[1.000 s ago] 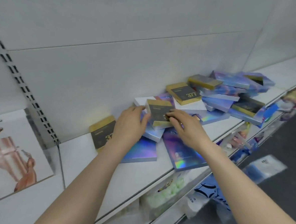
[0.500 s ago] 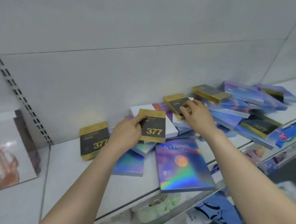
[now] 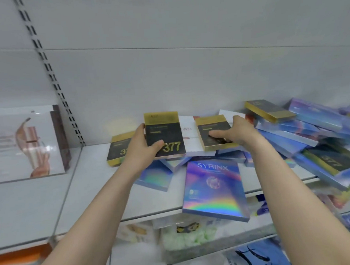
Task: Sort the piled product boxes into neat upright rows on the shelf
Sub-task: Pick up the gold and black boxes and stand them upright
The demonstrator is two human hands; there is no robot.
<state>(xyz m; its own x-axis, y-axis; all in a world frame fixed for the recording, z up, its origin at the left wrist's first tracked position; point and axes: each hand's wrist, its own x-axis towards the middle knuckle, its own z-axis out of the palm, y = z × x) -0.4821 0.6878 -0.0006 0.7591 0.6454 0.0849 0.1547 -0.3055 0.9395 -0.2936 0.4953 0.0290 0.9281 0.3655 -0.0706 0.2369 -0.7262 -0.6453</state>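
Note:
My left hand [image 3: 140, 147] grips a black-and-gold "377" box [image 3: 164, 133] by its lower left edge, tilted up off the pile. My right hand [image 3: 232, 133] holds a second black-and-gold box [image 3: 212, 130], thumb on its face, fingers behind its right edge. A third "377" box [image 3: 117, 148] leans near the back wall, partly hidden by my left hand. A holographic "SYRINX" box [image 3: 213, 188] lies flat, overhanging the front edge of the white shelf [image 3: 95, 190]. At the right, a heap of blue holographic boxes [image 3: 289, 137] and black-and-gold ones is piled up.
A white box [image 3: 188, 129] lies under the held boxes. A clear display stand with a picture [image 3: 25, 145] sits at the far left, past a slotted upright [image 3: 49, 72]. Packaged goods [image 3: 186, 236] fill the lower shelf.
My left hand has raised its "377" box more upright. My right hand has taken hold of the second black-and-gold box on the pile. The view has shifted right and closer.

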